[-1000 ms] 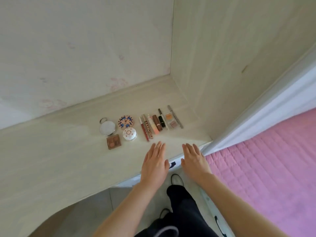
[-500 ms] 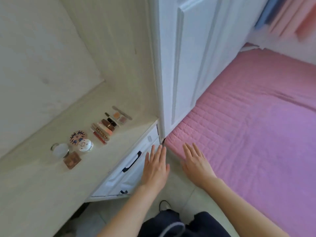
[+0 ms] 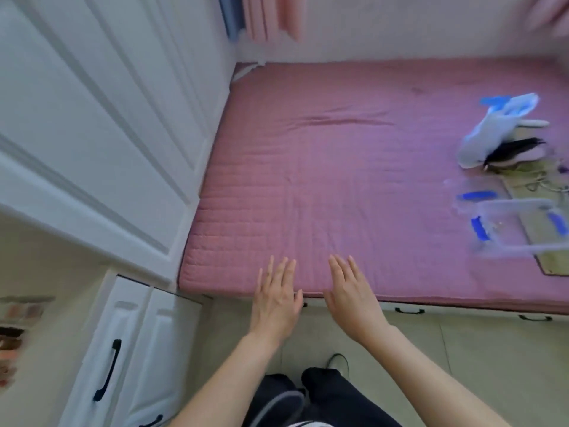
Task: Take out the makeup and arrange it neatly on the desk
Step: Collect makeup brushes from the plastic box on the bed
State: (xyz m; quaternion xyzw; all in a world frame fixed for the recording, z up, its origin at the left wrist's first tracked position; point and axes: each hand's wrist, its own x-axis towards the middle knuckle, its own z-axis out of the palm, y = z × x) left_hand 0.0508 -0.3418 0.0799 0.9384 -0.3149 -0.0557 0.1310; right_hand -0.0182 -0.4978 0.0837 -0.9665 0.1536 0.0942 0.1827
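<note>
Two dark trouser legs (image 3: pixel 326 396) and a shoe (image 3: pixel 338 363) show at the bottom edge, standing on a pale tiled floor (image 3: pixel 462 349); above them both forearms reach forward side by side. The left hand (image 3: pixel 277 297) is flat, palm down, its fingers (image 3: pixel 286 272) straight and close together, holding nothing; the right hand (image 3: pixel 351 291) lies the same way just beside it, fingers straight, thumb tucked along the edge, also empty; both hang over the near edge of the bed (image 3: pixel 338 180), and whether they touch it I cannot tell. To the left, a white drawer front (image 3: pixel 129 349) with a black handle (image 3: pixel 107 369) sits under the pale counter (image 3: pixel 55 303); the makeup (image 3: pixel 18 318) lies on that counter at the far left edge of view, a blurred strip of brown and pink pieces, too smeared to tell apart. Behind the counter rises a white panelled wardrobe door (image 3: pixel 107 134). The bed wears a pink quilted cover; on its right side sit a clear plastic box (image 3: pixel 517 226) with blue clips, a flat tan board (image 3: pixel 551 241) beneath it, and farther back a pale blue-and-white bag (image 3: pixel 492 131) with something black lying across it. Pink curtains (image 3: pixel 271 16) hang beyond the head of the bed.
</note>
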